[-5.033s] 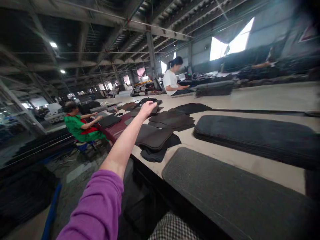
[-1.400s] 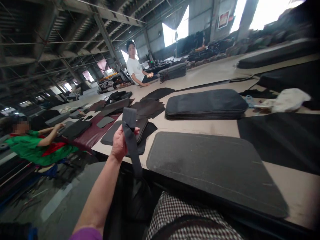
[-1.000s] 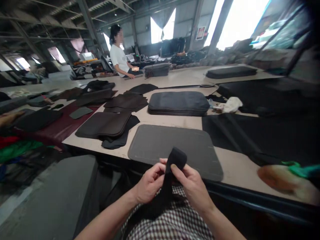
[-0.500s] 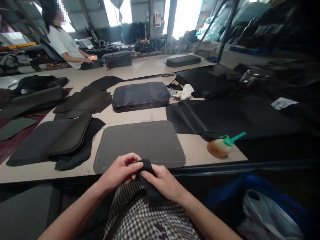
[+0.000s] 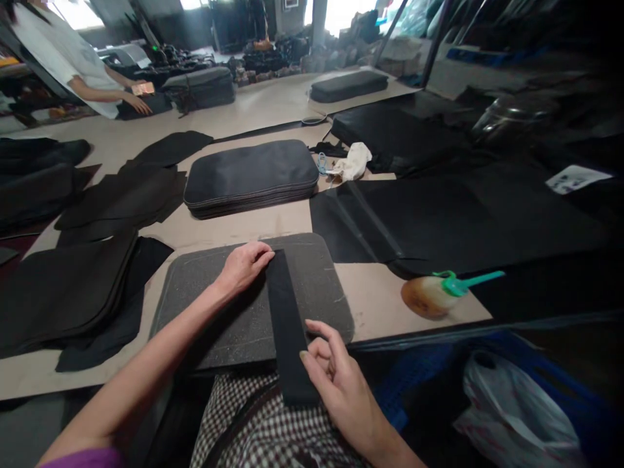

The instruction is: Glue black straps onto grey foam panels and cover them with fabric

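Note:
A long black fabric strip point(image 5: 285, 318) lies lengthwise across a grey padded panel point(image 5: 205, 299) at the table's near edge, and its near end hangs over my checked lap. My left hand point(image 5: 242, 265) pins the strip's far end on the panel, fingers pressed together at its corner. My right hand point(image 5: 336, 383) is at the strip's near end with its fingers curled against the right edge. Its thumb is hidden by the strip.
A glue bottle with a green nozzle point(image 5: 439, 296) lies right of the panel. A stack of dark panels point(image 5: 251, 175), a black sheet point(image 5: 439, 214) and a white rag point(image 5: 353, 162) lie beyond. Black cut pieces point(image 5: 63, 292) lie left. A person in white point(image 5: 73, 58) sits far left.
The strip was held bunched over my lap in both hands. Now it is stretched out on the grey panel, with my left hand moved forward to its far end. My view has tilted down.

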{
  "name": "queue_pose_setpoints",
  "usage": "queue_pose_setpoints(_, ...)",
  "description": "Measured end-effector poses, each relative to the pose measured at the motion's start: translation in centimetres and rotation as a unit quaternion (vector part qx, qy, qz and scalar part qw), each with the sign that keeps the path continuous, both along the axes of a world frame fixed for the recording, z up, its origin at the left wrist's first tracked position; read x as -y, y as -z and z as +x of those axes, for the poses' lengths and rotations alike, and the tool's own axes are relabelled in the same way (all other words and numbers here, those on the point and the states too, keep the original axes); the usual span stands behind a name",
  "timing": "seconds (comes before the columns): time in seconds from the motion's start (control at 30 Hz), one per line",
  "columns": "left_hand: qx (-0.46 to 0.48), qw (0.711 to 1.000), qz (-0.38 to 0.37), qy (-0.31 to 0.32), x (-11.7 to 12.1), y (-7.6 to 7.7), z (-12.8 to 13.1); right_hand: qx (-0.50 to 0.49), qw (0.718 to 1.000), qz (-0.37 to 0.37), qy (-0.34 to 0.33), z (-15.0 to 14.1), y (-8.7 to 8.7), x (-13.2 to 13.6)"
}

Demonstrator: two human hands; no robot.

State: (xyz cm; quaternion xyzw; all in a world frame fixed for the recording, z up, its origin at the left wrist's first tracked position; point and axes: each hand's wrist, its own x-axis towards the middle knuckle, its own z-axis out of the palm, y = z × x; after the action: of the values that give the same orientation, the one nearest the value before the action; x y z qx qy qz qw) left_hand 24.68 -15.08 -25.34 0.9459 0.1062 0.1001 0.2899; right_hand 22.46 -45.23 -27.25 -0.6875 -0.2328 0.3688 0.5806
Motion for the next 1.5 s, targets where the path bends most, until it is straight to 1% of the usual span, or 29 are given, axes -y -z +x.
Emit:
queue_pose_setpoints(0.07,0.018,0.998,0.065,0.004,-0.6,1.1,2.2,-0.022,1.000,0.000,0.007,0.7,0.2,-0.2)
queue_pose_setpoints(0.17,0.022,0.993,0.116,-0.010,-1.2,2.3,4.5,-0.020,1.000,0.004,0.015,1.7,0.3,-0.5)
queue_pose_setpoints(0.27,0.021,0.989,0.148,-0.017,-1.5,2.8,5.7,-0.008,1.000,0.012,0.020,2.5,0.4,-0.8)
queue_pose_setpoints(0.37,0.014,0.985,0.170,-0.018,-1.8,2.9,6.0,-0.010,1.000,0.014,0.019,3.0,0.6,-1.1)
queue_pose_setpoints(0.67,-0.016,0.974,0.225,-0.009,-1.9,3.0,6.1,0.007,1.000,0.001,0.013,3.4,0.9,-1.2)
queue_pose_setpoints(0.77,-0.011,0.968,0.251,-0.012,-1.7,3.1,6.3,0.012,1.000,-0.001,0.011,3.4,1.0,-1.4)
queue_pose_setpoints(0.83,0.003,0.958,0.286,0.005,-1.4,3.2,6.3,0.021,1.000,-0.002,0.010,3.4,1.0,-1.5)
queue_pose_setpoints(0.9,0.008,0.942,0.332,0.043,-1.0,3.1,6.2,0.035,0.999,-0.006,0.010,3.5,0.9,-1.4)
queue_pose_setpoints(0.97,0.000,0.931,0.358,0.071,-0.6,3.0,6.0,0.046,0.999,-0.011,0.011,3.6,0.9,-1.3)
queue_pose_setpoints(1.03,-0.008,0.933,0.352,0.074,-0.2,3.0,5.6,0.055,0.998,-0.016,0.015,3.6,1.0,-1.2)
queue_pose_setpoints(1.2,-0.019,0.951,0.303,0.063,0.7,2.7,3.8,0.076,0.997,-0.027,0.021,3.3,0.9,-1.1)
queue_pose_setpoints(1.33,-0.019,0.946,0.317,0.057,1.3,2.4,2.4,0.095,0.994,-0.044,0.009,2.8,0.9,-1.2)
queue_pose_setpoints(1.5,-0.001,0.949,0.308,0.064,1.4,3.0,1.6,0.191,0.979,-0.076,-0.002,2.4,1.0,-1.5)
